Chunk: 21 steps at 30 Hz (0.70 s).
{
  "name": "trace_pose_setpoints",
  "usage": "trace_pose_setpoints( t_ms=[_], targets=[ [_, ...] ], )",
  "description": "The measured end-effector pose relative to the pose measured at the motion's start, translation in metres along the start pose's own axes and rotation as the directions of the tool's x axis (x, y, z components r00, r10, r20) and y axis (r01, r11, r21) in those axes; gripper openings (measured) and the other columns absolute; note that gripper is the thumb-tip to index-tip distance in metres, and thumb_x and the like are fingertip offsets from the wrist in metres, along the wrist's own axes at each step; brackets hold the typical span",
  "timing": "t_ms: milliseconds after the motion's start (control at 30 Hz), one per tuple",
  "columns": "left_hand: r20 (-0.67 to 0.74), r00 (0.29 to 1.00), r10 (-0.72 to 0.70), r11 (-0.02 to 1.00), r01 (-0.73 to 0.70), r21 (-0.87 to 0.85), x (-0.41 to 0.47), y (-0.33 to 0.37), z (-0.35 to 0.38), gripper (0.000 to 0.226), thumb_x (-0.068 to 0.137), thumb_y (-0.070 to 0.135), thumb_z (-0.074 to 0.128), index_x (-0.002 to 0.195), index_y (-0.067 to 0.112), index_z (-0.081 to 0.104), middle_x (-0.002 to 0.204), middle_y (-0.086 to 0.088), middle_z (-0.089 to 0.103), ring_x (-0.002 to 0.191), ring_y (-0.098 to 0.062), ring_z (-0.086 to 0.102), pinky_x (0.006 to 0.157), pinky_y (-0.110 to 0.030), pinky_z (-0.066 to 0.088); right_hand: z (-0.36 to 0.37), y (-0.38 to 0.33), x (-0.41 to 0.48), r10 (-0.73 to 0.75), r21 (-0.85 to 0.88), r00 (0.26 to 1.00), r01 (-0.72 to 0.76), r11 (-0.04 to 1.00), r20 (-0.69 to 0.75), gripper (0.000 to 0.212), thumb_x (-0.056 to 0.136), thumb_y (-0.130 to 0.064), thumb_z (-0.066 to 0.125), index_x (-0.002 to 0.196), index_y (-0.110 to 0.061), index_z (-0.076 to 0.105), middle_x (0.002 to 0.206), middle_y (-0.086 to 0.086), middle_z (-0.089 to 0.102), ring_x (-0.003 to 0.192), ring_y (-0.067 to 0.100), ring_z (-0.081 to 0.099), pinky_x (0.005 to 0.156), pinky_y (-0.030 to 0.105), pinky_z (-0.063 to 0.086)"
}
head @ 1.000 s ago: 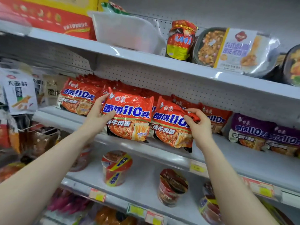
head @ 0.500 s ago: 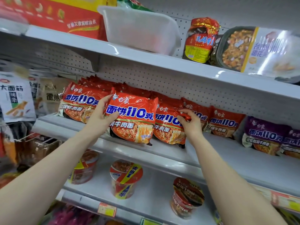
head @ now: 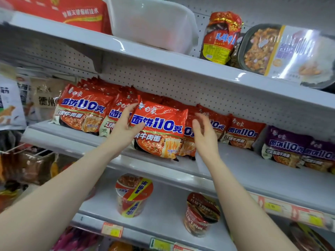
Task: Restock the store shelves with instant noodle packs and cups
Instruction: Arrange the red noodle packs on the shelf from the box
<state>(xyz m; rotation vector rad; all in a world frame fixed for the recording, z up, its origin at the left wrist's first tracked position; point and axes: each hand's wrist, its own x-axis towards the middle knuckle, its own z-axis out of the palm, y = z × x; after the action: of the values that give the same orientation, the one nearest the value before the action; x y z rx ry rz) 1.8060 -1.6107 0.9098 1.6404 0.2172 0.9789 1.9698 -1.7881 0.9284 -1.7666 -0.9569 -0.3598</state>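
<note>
Noodle pack [head: 163, 134] stands on the middle shelf [head: 253, 165], in front of its row. Your left hand [head: 121, 133] grips its left edge; your right hand [head: 204, 138] hangs slack beside it, holding nothing. Likely light, with slippery film and a brittle cake: hold the side edges, don't squeeze.

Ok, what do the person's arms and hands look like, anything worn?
No sleeves reach into view; both forearms are uncovered. The left hand and right hand wear no gloves, and no rings, watch or bracelets show.
</note>
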Motion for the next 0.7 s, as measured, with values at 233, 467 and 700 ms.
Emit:
trace_pose_setpoints(
  t_ms=[233,467,700],
  targets=[
    [0.108,0.992,0.069,0.995,-0.075,0.059,0.009,0.001,0.043,0.061,0.096,0.011,0.058,0.148,0.031,0.030,0.140,0.006,0.047,0.108,0.005,0.057,0.079,-0.015,0.055,-0.006,0.009,-0.027,0.090,0.064,0.984,-0.101,0.993,0.153,0.094,0.078,-0.032,0.083,0.151,-0.032,0.024,0.112,-0.032,0.057,0.098,-0.017,0.059,0.083,0.014,0.052],
    [0.200,0.971,0.134,0.811,-0.223,0.541,0.012,-0.010,0.067,0.071,0.095,0.019,0.062,0.155,0.022,0.023,0.155,-0.003,0.034,0.140,-0.020,0.035,0.114,-0.035,0.029,-0.019,0.032,-0.031,0.142,-0.066,0.984,-0.135,0.989,0.108,0.086,0.078,-0.025,0.083,0.146,-0.028,0.030,0.108,-0.026,0.058,0.088,-0.011,0.058,0.076,0.011,0.048],
    [0.288,0.924,0.249,0.560,-0.381,0.736,0.007,-0.033,0.068,0.075,0.085,0.031,0.074,0.149,0.016,0.038,0.159,-0.011,0.025,0.147,-0.029,0.018,0.120,-0.050,0.022,-0.011,0.041,-0.020,0.112,-0.263,0.985,-0.074,0.962,0.132,0.086,0.078,-0.040,0.081,0.147,-0.026,0.032,0.131,-0.003,0.056,0.114,0.015,0.058,0.095,0.037,0.053]
  ],
)
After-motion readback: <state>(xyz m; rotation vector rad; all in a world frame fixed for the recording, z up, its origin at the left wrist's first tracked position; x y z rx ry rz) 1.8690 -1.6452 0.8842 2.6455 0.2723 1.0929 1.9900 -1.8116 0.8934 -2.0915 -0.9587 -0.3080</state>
